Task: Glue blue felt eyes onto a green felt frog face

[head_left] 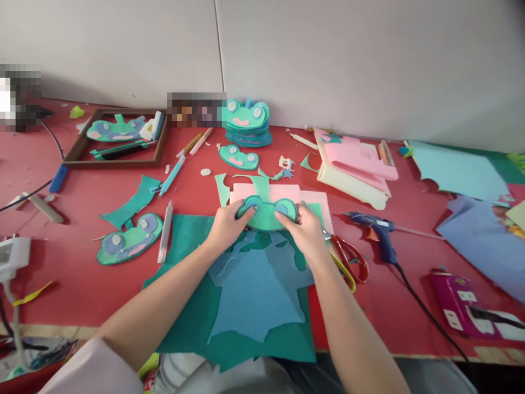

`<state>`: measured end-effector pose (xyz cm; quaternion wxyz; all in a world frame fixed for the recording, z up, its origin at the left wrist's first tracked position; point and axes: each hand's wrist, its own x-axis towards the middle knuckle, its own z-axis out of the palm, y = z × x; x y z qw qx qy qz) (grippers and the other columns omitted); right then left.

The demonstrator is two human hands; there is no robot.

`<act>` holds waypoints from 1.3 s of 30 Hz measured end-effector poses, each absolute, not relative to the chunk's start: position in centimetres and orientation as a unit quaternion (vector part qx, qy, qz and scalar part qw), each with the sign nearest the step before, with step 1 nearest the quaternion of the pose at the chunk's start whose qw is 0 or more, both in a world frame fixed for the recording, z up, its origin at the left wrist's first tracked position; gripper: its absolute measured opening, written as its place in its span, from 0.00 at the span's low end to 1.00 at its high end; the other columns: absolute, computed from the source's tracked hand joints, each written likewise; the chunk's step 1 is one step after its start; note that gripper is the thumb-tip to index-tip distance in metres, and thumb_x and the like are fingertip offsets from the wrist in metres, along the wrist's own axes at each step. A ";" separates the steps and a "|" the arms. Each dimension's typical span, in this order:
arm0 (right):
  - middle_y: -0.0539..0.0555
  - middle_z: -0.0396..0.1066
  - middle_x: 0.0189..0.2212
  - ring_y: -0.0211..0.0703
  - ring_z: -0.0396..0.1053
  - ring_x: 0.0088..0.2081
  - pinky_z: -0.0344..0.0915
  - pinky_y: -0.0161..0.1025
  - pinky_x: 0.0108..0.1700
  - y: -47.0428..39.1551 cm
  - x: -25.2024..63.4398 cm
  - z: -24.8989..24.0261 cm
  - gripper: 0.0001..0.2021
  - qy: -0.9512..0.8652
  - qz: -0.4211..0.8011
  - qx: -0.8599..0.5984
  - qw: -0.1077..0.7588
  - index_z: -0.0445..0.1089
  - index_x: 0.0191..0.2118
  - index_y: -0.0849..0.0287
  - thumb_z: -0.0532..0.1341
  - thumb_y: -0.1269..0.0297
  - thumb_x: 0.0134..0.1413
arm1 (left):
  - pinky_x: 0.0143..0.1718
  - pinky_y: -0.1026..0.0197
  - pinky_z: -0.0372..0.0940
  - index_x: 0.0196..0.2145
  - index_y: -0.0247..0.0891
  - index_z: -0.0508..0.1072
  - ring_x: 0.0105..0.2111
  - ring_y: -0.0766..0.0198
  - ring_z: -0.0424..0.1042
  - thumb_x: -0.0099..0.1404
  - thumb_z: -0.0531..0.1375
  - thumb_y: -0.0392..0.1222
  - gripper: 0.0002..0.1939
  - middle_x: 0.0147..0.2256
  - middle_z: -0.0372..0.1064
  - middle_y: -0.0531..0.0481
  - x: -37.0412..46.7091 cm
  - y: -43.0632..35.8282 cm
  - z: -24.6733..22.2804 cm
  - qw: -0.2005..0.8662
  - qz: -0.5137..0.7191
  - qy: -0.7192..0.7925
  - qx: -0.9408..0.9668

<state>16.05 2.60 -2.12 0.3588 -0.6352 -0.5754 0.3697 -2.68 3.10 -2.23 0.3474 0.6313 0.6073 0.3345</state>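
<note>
Between my two hands I hold a green felt frog face [264,216] with two blue eye circles. My left hand [232,224] grips its left edge, the thumb pressed on the left eye. On the other side my right hand [305,224] pinches the right edge, thumb over the right eye. Below it lie a cut blue felt piece [260,290] and a dark green felt sheet [184,334], which hangs over the table's front edge. Pink felt [279,191] lies just behind the face. Red-and-yellow-handled scissors [348,260] rest by my right wrist, blades partly hidden.
Finished frog faces [246,121] are stacked by the wall, with another frog face [130,239] at left. A blue glue gun [375,230] lies right, its cord running to the front edge. A brown tray [115,163], folded felt [356,169] and a purple power strip [463,303] stand around.
</note>
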 end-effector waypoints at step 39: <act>0.48 0.65 0.25 0.40 0.69 0.26 0.72 0.38 0.25 3.1 15.8 -4.0 0.14 -0.495 0.516 -0.540 0.445 0.66 0.32 0.56 0.63 0.51 0.45 | 0.20 0.68 0.50 0.22 0.35 0.64 0.21 0.72 0.53 0.58 0.56 0.53 0.17 0.19 0.54 0.57 -3.0 3.5 -3.0 0.381 0.331 0.586 0.634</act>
